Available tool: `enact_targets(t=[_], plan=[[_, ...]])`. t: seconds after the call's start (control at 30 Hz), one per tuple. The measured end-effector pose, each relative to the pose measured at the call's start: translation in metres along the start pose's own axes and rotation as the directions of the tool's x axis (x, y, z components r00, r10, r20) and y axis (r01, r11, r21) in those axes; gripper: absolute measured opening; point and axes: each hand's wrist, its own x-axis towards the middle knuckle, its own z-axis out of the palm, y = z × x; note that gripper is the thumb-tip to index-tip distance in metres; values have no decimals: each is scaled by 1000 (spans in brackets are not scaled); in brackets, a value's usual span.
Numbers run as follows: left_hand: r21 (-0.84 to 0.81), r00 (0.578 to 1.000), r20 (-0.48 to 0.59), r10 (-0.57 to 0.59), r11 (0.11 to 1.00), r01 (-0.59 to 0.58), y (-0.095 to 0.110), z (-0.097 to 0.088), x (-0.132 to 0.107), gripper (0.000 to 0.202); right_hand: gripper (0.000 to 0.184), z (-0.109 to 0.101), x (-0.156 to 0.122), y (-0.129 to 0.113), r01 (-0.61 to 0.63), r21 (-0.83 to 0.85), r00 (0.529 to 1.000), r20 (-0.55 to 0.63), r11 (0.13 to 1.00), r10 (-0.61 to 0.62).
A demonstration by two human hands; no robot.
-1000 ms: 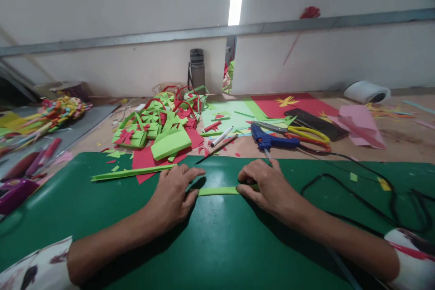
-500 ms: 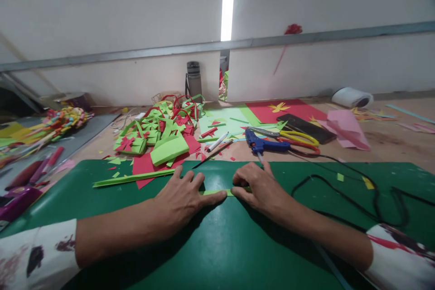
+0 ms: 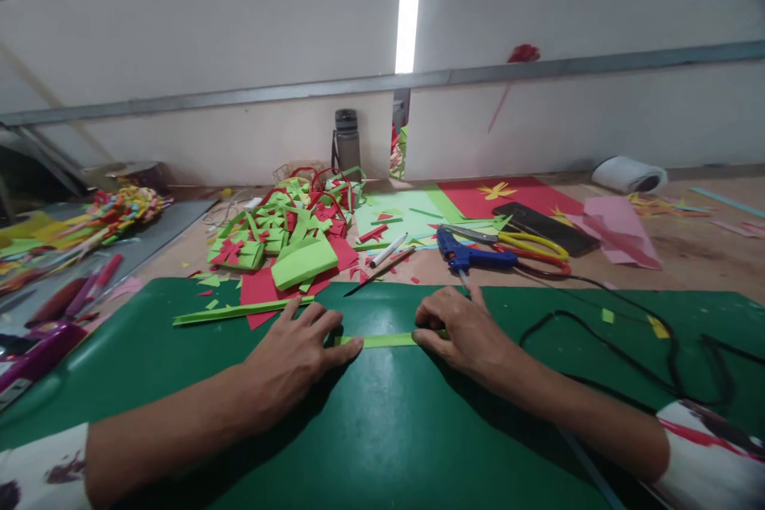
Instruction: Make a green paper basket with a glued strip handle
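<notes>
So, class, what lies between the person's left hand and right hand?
In the head view, a light green strip spans the gap on the green mat, running from the left hand to the right hand.

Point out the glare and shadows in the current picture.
Head view: a pale sheen on the green mat, nearer the camera than the green strip; head view: dark shadows beneath the left hand and right hand; head view: a glaring white gap between wall panels.

Lime-green strip (image 3: 388, 341), dark-green mat (image 3: 382, 438)
</notes>
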Motion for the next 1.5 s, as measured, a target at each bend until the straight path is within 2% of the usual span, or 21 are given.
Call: enact_targets(t=[0.23, 0.37, 0.5, 0.57, 0.6, 0.67, 0.73, 0.8, 0.93, 1.1, 1.23, 1.37, 1.5], plan=[[4, 994, -79, -78, 997, 79, -5, 13, -25, 35, 6, 1, 0, 1, 9, -12, 1000, -20, 1000, -9], [-29, 986, -102, -132, 991, 129, -7, 7, -31, 33, 6, 0, 0, 0, 4, 5, 1000, -22, 1000, -4], [-108, 957, -188, -220, 973, 202, 4, -5, -16, 32, 7, 0, 0, -2, 6, 13, 1000, -30, 1000, -6], [-173, 962, -226, -153, 978, 115, 18, -7, -2, 31, 7, 0, -1, -2, 9, 6, 999, -43, 1000, -9], [-203, 974, -195, -113, 976, 73, 27, -6, 6, 31, 7, 1, -2, -2, 10, 0, 999, -50, 1000, -10], [-266, 991, -128, -36, 964, 1, 43, -5, 20, 51, 7, 2, -3, -3, 11, -14, 998, -61, 1000, -12], [-353, 999, -33, 22, 935, -32, 55, -4, 29, 69, 6, 2, -4, -3, 8, -24, 998, -65, 1000, -9], [-418, 997, 45, 57, 908, -33, 59, -5, 33, 77, 5, 2, -6, -4, -1, -24, 998, -58, 1000, 0], [-458, 990, 115, 83, 889, -22, 56, -2, 35, 82, 5, 0, -7, -5, -21, -9, 999, -29, 1000, 20], [-453, 997, 59, 57, 891, -24, 56, 8, 35, 83, 7, -1, -6, -3, -14, 4, 1000, -2, 1000, 14], [-412, 999, 21, 32, 911, -21, 54, 6, 31, 84, 8, 0, -5, 0, -1, 7, 1000, -7, 1000, 1], [-307, 999, -36, -18, 952, 6, 43, 5, 14, 77, 9, 0, -5, 1, 2, 7, 1000, -5, 1000, -2], [-178, 992, -88, -95, 981, 79, 30, 15, -14, 65, 11, -1, -5, 0, -6, 7, 1000, -4, 1000, 6]])
